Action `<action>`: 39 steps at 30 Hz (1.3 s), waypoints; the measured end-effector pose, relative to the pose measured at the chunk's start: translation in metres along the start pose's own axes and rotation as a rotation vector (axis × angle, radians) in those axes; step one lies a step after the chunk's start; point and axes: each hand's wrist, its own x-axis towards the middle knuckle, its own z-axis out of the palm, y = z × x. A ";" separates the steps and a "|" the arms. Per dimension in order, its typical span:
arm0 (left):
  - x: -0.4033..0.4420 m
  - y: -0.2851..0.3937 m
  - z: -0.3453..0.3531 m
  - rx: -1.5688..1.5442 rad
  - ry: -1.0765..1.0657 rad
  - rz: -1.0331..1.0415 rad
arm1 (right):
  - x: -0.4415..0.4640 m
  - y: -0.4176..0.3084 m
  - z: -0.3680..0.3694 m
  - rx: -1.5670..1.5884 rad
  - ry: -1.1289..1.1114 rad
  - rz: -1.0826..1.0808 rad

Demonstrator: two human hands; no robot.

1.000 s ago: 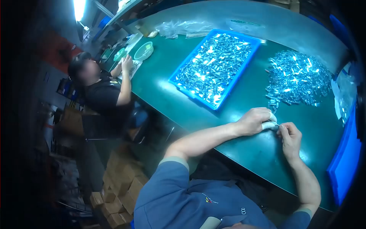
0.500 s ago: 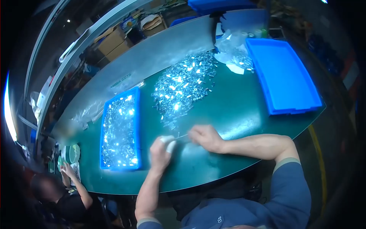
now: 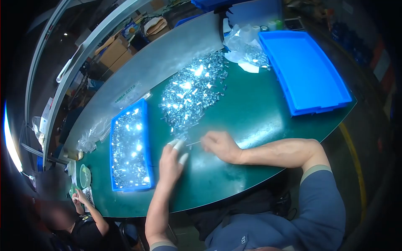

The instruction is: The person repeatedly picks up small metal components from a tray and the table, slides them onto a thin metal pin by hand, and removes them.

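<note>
My right hand (image 3: 222, 147) is closed around a thin, light-coloured rod (image 3: 194, 143) that points left, towards my other hand. White covers sit on the thumb and some fingertips of my left hand (image 3: 169, 162). Its thumb and fingers are apart at the near end of a heap of small shiny metal pieces (image 3: 188, 94), with nothing visible between them. A small metal piece (image 3: 190, 147) lies by the rod's tip. The exact kind of the pieces is too small to tell.
To the left stands a blue tray (image 3: 150, 167) filled with similar pieces. Another blue tray (image 3: 312, 75) lies at the right, near a plastic bag (image 3: 243, 42). A grey panel (image 3: 167, 58) borders the green table (image 3: 247, 121). At the far left, a person (image 3: 90, 213) works beside a green bowl (image 3: 85, 175).
My left hand's fingers have spread and moved forward to the heap's near end, away from the rod. My right hand has shifted slightly left with the rod. The whole view has shifted a little.
</note>
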 end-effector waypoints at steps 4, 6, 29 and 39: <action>-0.001 -0.008 0.016 -0.024 0.079 0.037 | -0.002 0.003 0.001 0.018 -0.009 0.006; -0.005 -0.010 0.016 -0.037 0.079 0.021 | -0.001 0.000 0.000 0.008 -0.030 0.045; -0.013 -0.009 0.017 -0.408 0.096 -0.009 | 0.002 -0.001 -0.004 -0.081 -0.236 0.161; -0.013 0.007 0.023 -0.426 0.131 0.082 | 0.003 -0.006 -0.004 -0.256 -0.341 0.133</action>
